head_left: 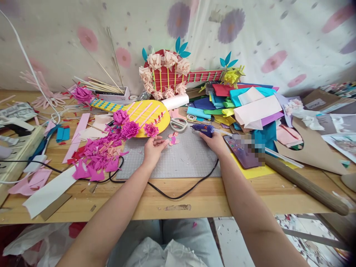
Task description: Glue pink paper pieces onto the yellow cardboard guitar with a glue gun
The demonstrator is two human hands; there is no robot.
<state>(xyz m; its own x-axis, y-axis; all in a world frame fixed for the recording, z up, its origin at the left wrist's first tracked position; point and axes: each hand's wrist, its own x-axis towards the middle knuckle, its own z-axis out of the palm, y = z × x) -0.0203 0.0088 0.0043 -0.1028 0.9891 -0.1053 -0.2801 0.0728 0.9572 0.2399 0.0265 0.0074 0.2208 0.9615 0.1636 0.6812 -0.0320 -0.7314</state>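
A wooden bench [211,196] is covered with craft material, and at its middle a grey mat [180,155] is laid; places are given from this mat. Across the mat's far left corner a yellow guitar [144,113] is laid, its round body overlapping the mat's edge and its neck running off to the left. Behind the mat, against the cloth backdrop, a red guitar [169,76] trimmed with pale paper flowers is propped. To the right of the mat's far edge a stack of coloured sheets [244,102] is heaped, and just off the mat's right edge a phone [241,150] is lying on a yellow sheet. Left of the mat a heap of magenta scraps [97,155] is spread. A black cord [167,191] is looped along the mat's near edge.

The left hand [152,148] is rested on the mat's far left part, its fingers spread narrowly and touching the rim of the yellow guitar below a magenta flower [151,129]. The right hand [214,141] is placed at the mat's far right corner, its fingers closed around a blue glue gun [202,128]. Scissors [178,124] are lying just left of the gun's nozzle, and small pink petals [172,139] are lying on the mat between the hands.
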